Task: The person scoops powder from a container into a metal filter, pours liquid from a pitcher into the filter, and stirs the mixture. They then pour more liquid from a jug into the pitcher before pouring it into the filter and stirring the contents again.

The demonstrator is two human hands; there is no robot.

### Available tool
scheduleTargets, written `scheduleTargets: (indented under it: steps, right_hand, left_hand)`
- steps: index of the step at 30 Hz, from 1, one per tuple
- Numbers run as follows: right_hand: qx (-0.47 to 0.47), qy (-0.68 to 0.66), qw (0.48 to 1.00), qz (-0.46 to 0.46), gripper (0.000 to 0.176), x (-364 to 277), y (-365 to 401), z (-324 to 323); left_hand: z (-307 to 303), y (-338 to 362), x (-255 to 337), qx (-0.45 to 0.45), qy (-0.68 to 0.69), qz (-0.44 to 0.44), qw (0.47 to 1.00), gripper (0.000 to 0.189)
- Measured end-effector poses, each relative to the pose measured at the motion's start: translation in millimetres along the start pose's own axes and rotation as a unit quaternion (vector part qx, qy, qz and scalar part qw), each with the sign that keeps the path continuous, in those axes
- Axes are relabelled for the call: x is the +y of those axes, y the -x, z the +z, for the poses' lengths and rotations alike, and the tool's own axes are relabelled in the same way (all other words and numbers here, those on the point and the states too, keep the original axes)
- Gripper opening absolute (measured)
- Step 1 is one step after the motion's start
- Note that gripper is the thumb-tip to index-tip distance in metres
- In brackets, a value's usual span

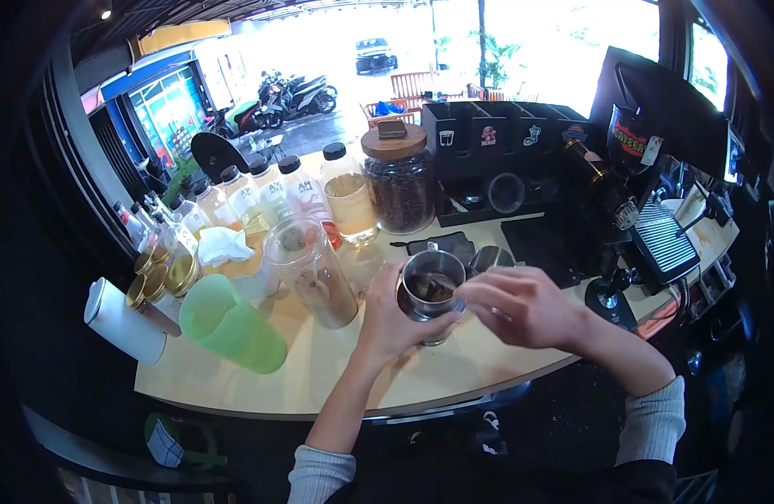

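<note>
My left hand (393, 313) is wrapped round a shiny metal cup (412, 293), with the thumb across its near side. A small loop handle stands out at the cup's far side, and something dark lies inside. Over the right edge of the cup, my right hand (521, 307) has its fingers drawn together. Whatever those fingers hold, if anything, cannot be made out. Just behind the right hand is a second metal vessel (494, 257), partly hidden. A dark flat device (444, 244) lies on the counter behind the cup.
Left on the counter (320, 382) stand a green tumbler (236, 328), a tall clear container (320, 281) and several capped bottles (349, 202). A wood-lidded jar of dark beans (400, 189) stands behind. On the right are a black organizer (509, 147) and a coffee grinder (626, 168).
</note>
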State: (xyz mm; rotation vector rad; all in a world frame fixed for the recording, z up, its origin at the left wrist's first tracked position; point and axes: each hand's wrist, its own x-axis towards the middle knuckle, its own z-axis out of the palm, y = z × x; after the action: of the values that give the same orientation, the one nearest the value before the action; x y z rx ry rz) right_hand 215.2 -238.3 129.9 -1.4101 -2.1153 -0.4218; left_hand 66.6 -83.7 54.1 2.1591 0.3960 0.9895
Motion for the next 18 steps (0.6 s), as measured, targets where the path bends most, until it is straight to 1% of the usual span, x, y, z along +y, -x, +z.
scheduleTargets:
  steps: [1, 2, 3, 4, 6, 7, 8, 10, 11, 12, 14, 15, 16, 18]
  right_hand:
    - [0.007, -0.012, 1.000, -0.019, 0.027, -1.4, 0.0, 0.8]
    - [0.014, -0.024, 0.999, -0.036, 0.028, -1.7, 0.8, 1.4]
    - [0.021, -0.011, 0.999, -0.025, 0.029, 0.7, 2.8, 1.6]
    - [0.022, -0.013, 0.999, -0.025, 0.029, 2.7, 4.3, 0.8]
    - [0.051, 0.036, 0.998, -0.018, 0.028, 6.8, 5.2, -1.0]
    - [0.055, 0.016, 0.998, -0.013, 0.030, 8.8, 8.6, 3.4]
    - [0.056, 0.013, 0.998, -0.013, 0.030, 7.6, 9.3, 5.7]
    - [0.037, -0.034, 0.997, -0.057, 0.034, 5.3, 10.9, 8.7]
    - [0.033, -0.033, 0.998, -0.052, 0.038, 2.2, 12.8, 7.9]
    - [0.034, -0.033, 0.998, -0.050, 0.038, 1.8, 13.2, 6.1]
    - [0.063, 0.052, 0.995, -0.049, 0.041, 2.5, 14.6, 1.9]
    - [0.048, 0.088, 0.994, -0.051, 0.044, 3.8, 15.3, -0.8]
    - [0.047, 0.088, 0.994, -0.051, 0.044, 3.7, 15.7, 1.1]
    - [0.048, 0.034, 0.996, -0.069, 0.047, 2.6, 16.9, 7.9]
  left_hand:
    - [2.5, -1.7, 2.1, 0.001, -0.003, -0.001, 1.000, 0.082]
    - [4.9, -2.4, 3.7, 0.020, -0.003, 0.005, 1.000, 0.078]
    - [6.5, -2.6, 4.4, 0.038, -0.003, 0.011, 0.999, 0.073]
    - [6.6, -2.8, 4.1, 0.036, -0.005, 0.010, 0.999, 0.073]
    - [3.8, -4.3, 2.2, 0.029, -0.002, 0.012, 0.999, 0.070]
    - [2.2, -4.9, 0.4, 0.030, -0.005, 0.011, 0.999, 0.070]
    - [1.1, -5.6, -2.1, 0.014, 0.020, 0.012, 1.000, 0.071]
    - [0.0, -8.2, -6.4, -0.003, 0.045, 0.014, 0.999, 0.072]
    - [-0.2, -9.2, -8.6, -0.003, 0.075, 0.023, 0.997, 0.074]
    - [-1.0, -10.1, -10.1, -0.004, 0.104, 0.031, 0.994, 0.076]
    - [-4.2, -11.2, -11.9, -0.014, 0.112, 0.035, 0.993, 0.078]
    - [-5.5, -12.1, -12.6, -0.022, 0.120, 0.038, 0.992, 0.080]
    - [-6.8, -13.7, -12.7, -0.022, 0.121, 0.038, 0.992, 0.080]
    - [-9.5, -17.1, -12.9, -0.034, 0.144, 0.039, 0.988, 0.081]
